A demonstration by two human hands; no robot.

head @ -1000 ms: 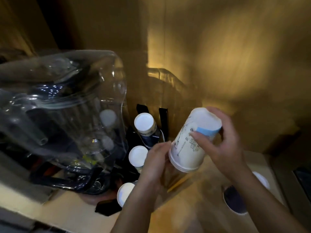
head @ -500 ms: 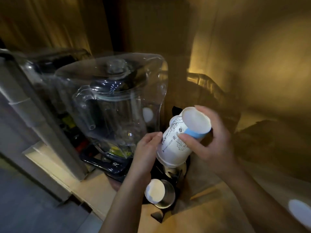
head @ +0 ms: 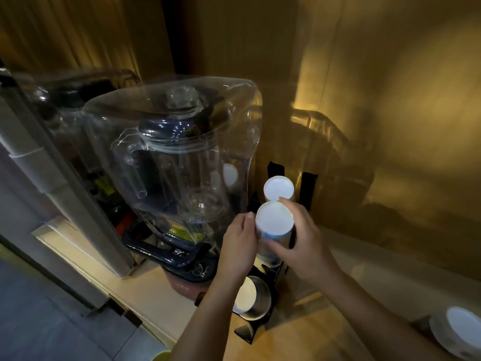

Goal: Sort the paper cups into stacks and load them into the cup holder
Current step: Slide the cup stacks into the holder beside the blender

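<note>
Both hands hold an upside-down stack of white paper cups [head: 273, 220] with a blue band, its flat bottom facing me. My left hand [head: 239, 246] touches its left side and my right hand [head: 304, 246] wraps its right side. The stack stands upright in the middle slot of the black cup holder [head: 308, 186]. Behind it another inverted cup stack [head: 278, 188] fills the far slot. In front, a metal tube [head: 256, 298] of the holder contains a low white cup stack [head: 244, 295].
A large blender under a clear plastic cover [head: 177, 162] stands just left of the holder on the wooden counter [head: 307, 332]. More white cups [head: 460, 329] lie at the lower right edge. A wall rises close behind.
The tilted cup stack has been turned upright and lowered into the holder's middle slot. Both hands followed it down. The camera view shifted left.
</note>
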